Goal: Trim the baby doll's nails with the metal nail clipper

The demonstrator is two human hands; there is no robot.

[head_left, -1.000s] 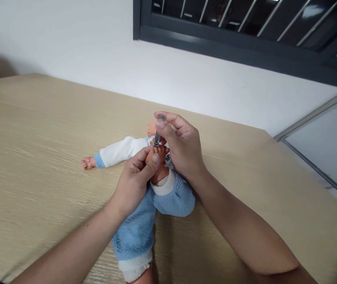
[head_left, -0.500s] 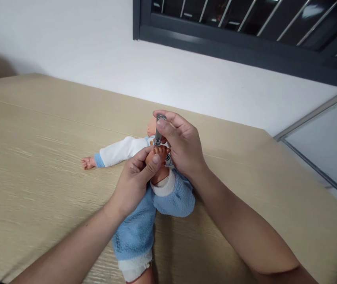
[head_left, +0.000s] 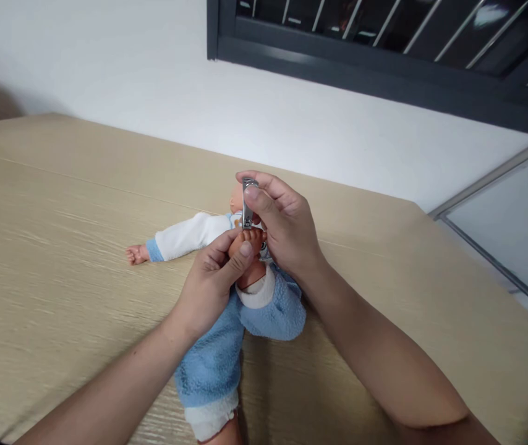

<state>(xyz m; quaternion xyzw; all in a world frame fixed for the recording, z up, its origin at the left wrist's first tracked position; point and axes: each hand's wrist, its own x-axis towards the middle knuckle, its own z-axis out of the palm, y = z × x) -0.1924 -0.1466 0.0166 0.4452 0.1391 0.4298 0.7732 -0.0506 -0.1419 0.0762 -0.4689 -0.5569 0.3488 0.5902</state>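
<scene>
A baby doll [head_left: 211, 358] in fluffy blue trousers and a white top lies on its back, one leg bent up. My left hand [head_left: 212, 284] is closed around the raised doll foot [head_left: 255, 267], thumb across the sole below the toes. Between thumb and fingers, my right hand [head_left: 287, 225] grips a silver nail clipper [head_left: 247, 207] upright. The clipper's lower end meets the tips of the doll's toes. Most of the doll's head and chest is hidden behind my hands. Its outstretched arm [head_left: 190, 238] points left.
The doll lies on a light wooden table [head_left: 73, 296]. A white wall [head_left: 129, 80] with a dark-framed window [head_left: 338, 74] rises behind it. At the right stands a metal-framed panel [head_left: 514, 204].
The top of the clipper has tilted slightly left with my right fingers. My left hand and the doll's foot have stayed almost in place.
</scene>
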